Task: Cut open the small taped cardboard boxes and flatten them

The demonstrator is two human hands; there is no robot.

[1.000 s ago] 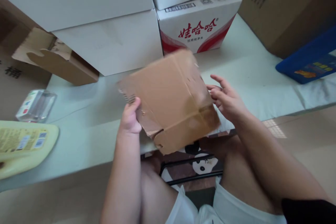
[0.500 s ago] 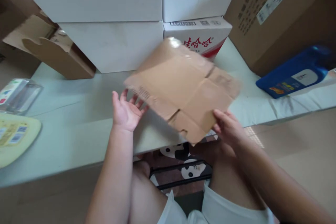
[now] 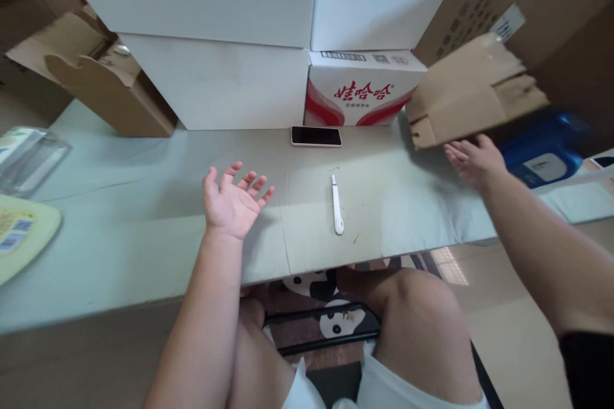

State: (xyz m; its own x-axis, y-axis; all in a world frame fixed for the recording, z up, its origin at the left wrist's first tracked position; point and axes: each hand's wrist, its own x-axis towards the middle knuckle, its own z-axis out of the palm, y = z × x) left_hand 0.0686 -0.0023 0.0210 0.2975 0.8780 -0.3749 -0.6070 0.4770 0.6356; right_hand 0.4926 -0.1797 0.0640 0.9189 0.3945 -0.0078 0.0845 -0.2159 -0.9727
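At the right of the head view, my right hand (image 3: 474,161) is at the lower edge of a flattened cardboard box (image 3: 467,86). Its fingers are stretched out, touching or just below that edge, and not wrapped round it. The cardboard is tilted in front of a large brown carton (image 3: 566,32) and partly covers a blue bottle (image 3: 547,156). My left hand (image 3: 235,201) is held palm up over the table, fingers spread, with nothing in it. Between the hands, a white scalpel-like knife (image 3: 337,208) lies on the tabletop.
A phone (image 3: 316,136) lies before a white-and-red carton (image 3: 364,92). White boxes (image 3: 215,83) are stacked at the back. An open brown box (image 3: 119,96), a clear plastic container (image 3: 36,156) and a pale yellow object (image 3: 26,236) are on the left. The table's front edge (image 3: 307,270) runs above my knees.
My right hand has carried the flattened cardboard box rightward to the brown carton, and its fingers have loosened. The knife and phone are now uncovered. My left hand stays open in nearly the same place.
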